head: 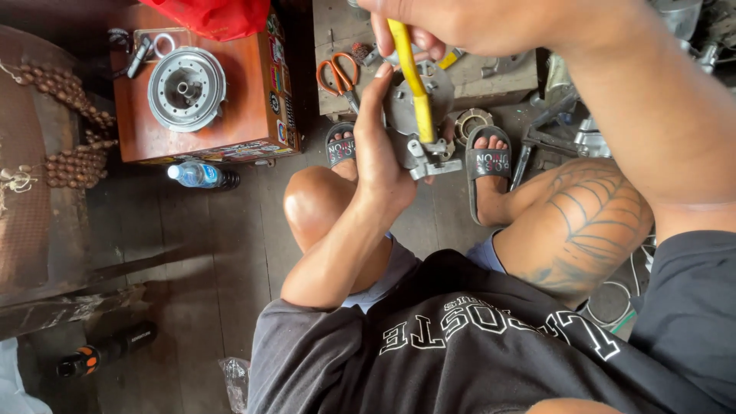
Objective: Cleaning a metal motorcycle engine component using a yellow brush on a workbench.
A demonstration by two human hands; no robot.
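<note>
My left hand (pixel 377 146) grips a round grey metal part (pixel 414 103) with a bracket at its lower edge, held above my knees. My right hand (pixel 468 23) comes in from the top right and closes around a yellow-handled tool (pixel 414 80) whose shaft stands against the face of the metal part. The tool's tip is hidden behind the part and my fingers.
A brown wooden box (pixel 230 107) at upper left carries a round metal hub (pixel 186 88) and small rings. Orange-handled scissors (pixel 339 77) lie on a wooden board (pixel 491 73). A water bottle (pixel 201 175) lies on the floor; metal parts (pixel 567 134) lie at right.
</note>
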